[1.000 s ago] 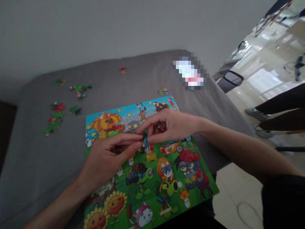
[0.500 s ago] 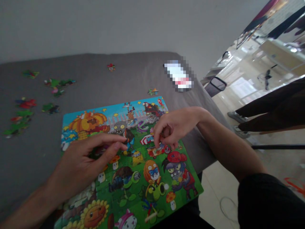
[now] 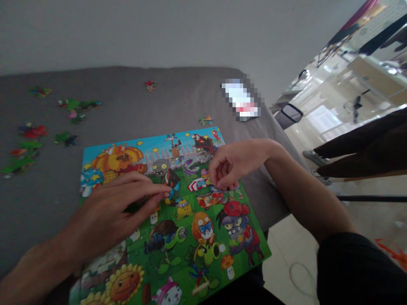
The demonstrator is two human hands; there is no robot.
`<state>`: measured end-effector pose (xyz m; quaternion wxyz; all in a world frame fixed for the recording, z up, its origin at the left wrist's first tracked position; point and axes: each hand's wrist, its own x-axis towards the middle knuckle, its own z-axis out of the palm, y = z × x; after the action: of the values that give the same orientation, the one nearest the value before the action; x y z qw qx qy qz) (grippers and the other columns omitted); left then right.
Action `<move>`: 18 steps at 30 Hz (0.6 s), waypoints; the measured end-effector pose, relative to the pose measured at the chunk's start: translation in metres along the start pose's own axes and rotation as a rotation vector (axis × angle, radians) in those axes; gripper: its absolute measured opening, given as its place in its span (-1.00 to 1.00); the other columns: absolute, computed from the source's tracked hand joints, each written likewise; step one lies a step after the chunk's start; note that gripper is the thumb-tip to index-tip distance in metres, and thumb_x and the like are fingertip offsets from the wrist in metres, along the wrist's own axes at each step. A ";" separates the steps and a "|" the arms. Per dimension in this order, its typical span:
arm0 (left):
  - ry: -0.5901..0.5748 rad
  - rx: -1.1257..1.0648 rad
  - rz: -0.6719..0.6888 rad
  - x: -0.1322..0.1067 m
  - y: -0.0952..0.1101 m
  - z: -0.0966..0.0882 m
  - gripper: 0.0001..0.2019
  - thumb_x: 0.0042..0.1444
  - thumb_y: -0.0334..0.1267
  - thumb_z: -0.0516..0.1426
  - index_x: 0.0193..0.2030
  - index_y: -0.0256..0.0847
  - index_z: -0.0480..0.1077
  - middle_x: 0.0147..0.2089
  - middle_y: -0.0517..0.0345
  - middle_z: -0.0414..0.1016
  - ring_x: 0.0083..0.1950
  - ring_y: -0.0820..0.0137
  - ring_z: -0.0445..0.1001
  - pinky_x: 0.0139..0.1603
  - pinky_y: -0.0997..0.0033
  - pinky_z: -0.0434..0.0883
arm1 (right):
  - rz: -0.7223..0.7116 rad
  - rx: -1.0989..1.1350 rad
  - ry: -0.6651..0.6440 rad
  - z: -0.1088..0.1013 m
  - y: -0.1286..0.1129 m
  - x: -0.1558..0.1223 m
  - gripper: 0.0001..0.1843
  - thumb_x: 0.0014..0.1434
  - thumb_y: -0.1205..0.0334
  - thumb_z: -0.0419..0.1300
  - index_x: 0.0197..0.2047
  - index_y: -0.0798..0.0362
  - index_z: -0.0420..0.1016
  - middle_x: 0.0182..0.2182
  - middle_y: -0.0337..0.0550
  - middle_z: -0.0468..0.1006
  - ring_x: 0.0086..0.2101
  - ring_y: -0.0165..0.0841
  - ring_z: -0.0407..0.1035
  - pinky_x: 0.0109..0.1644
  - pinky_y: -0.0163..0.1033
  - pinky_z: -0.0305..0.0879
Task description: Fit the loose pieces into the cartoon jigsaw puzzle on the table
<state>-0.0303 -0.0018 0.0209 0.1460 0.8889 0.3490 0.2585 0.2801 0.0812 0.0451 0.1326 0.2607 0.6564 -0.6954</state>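
A colourful cartoon jigsaw puzzle [image 3: 178, 237] lies on the grey table [image 3: 127, 110] in front of me. My left hand [image 3: 117, 212] rests flat on the puzzle's left half, its fingers stretched to the right with the tips near a zombie figure. My right hand [image 3: 232, 163] hovers at the puzzle's right edge with the fingers curled in. Its fingertips touch the picture near a red-and-white striped patch. I see no piece in either hand.
Loose puzzle pieces lie on the table: one [image 3: 206, 120] just beyond the puzzle, one [image 3: 149, 85] further back, several [image 3: 32, 140] at the far left. A blurred white object [image 3: 241, 99] sits near the table's right edge. Another person's legs [image 3: 359, 156] stand at the right.
My hands were together over the puzzle's middle, then parted. The right hand moved to the right edge and down onto the picture. The left hand flattened onto the puzzle.
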 end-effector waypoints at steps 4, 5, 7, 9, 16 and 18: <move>0.010 0.038 -0.035 -0.002 -0.007 -0.005 -0.80 0.38 -0.18 0.12 -0.03 0.09 0.59 -0.18 0.31 0.66 -0.15 0.43 0.63 -0.17 0.50 0.49 | -0.019 -0.009 0.005 0.000 0.000 -0.001 -0.76 0.17 0.14 0.40 -0.24 0.14 0.53 -0.42 -0.28 0.61 -0.42 -0.46 0.54 -0.32 -0.35 0.48; -0.004 0.051 -0.051 -0.002 -0.008 -0.006 -0.80 0.36 -0.18 0.13 -0.03 0.09 0.60 -0.17 0.31 0.67 -0.13 0.41 0.63 -0.15 0.48 0.49 | -0.027 -0.013 0.011 0.001 0.001 -0.001 -0.77 0.17 0.16 0.40 -0.24 0.14 0.53 -0.43 -0.29 0.61 -0.42 -0.47 0.54 -0.33 -0.36 0.48; -0.049 0.076 -0.087 -0.002 -0.011 -0.009 -0.79 0.34 -0.18 0.14 -0.03 0.09 0.61 -0.16 0.30 0.68 -0.11 0.37 0.63 -0.09 0.44 0.50 | -0.052 -0.016 0.033 0.000 0.001 -0.003 -0.77 0.17 0.18 0.40 -0.21 0.15 0.55 -0.44 -0.29 0.61 -0.42 -0.47 0.53 -0.33 -0.37 0.47; -0.080 0.095 -0.119 -0.003 -0.013 -0.011 -0.79 0.35 -0.17 0.14 -0.01 0.07 0.61 -0.14 0.28 0.68 -0.11 0.36 0.63 -0.07 0.42 0.50 | -0.078 -0.025 0.060 -0.001 0.001 -0.007 -0.71 0.18 0.19 0.39 -0.08 0.16 0.59 -0.42 -0.28 0.62 -0.41 -0.47 0.53 -0.32 -0.37 0.46; -0.003 0.163 -0.134 -0.009 -0.026 -0.017 -0.80 0.37 -0.19 0.15 0.00 0.01 0.60 -0.04 0.25 0.66 -0.03 0.34 0.61 0.02 0.40 0.46 | -0.052 -0.136 0.099 -0.012 -0.001 -0.024 -0.58 0.22 0.17 0.38 0.10 0.18 0.63 -0.40 -0.23 0.64 -0.40 -0.48 0.51 -0.34 -0.41 0.41; -0.019 0.174 -0.166 -0.009 -0.029 -0.021 -0.79 0.37 -0.18 0.14 0.03 -0.02 0.58 0.03 0.23 0.66 0.01 0.32 0.60 0.05 0.35 0.44 | -0.042 -0.125 0.105 -0.014 -0.001 -0.027 -0.61 0.22 0.14 0.39 0.05 0.17 0.65 -0.40 -0.23 0.64 -0.41 -0.49 0.50 -0.37 -0.42 0.38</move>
<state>-0.0633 0.0139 0.0220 0.0925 0.8687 0.4411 0.2056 0.3042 0.0907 0.0606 0.0995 0.2744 0.7100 -0.6409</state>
